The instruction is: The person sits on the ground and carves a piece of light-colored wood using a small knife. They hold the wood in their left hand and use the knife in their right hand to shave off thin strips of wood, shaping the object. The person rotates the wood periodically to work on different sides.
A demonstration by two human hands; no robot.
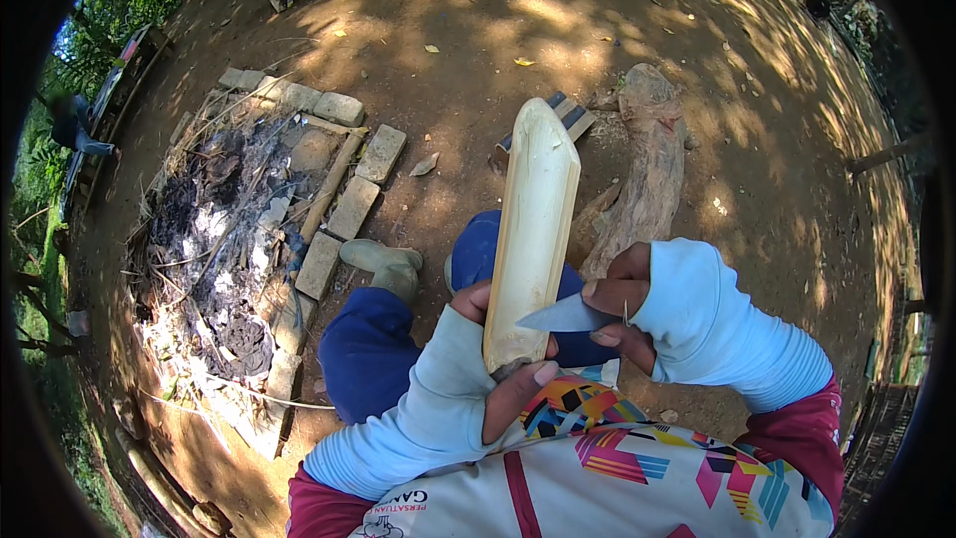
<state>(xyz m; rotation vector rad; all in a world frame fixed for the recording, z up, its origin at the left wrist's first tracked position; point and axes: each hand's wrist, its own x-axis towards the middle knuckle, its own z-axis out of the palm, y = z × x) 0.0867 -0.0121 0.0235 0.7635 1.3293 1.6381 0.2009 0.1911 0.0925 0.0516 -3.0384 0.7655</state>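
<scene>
A pale split bamboo piece [535, 229] stands upright in front of my body, its hollow inner face toward me and its far end cut to a point. My left hand [453, 364], in a light blue fingerless glove, is closed round its lower end, thumb in front. My right hand [637, 304], gloved alike, is closed on a small knife [566, 317]. The grey blade points left and lies across the bamboo's lower part; the handle is mostly hidden in my fingers. Whether the edge bites into the bamboo I cannot tell.
On the left lies an ash-filled fire pit [224, 229] edged with bricks [354, 207]. A thick log [647, 174] lies beyond my right hand, with a dark striped object [571, 118] beside it. A person [75, 125] is at the far left. Brown dirt ground [478, 30] surrounds these.
</scene>
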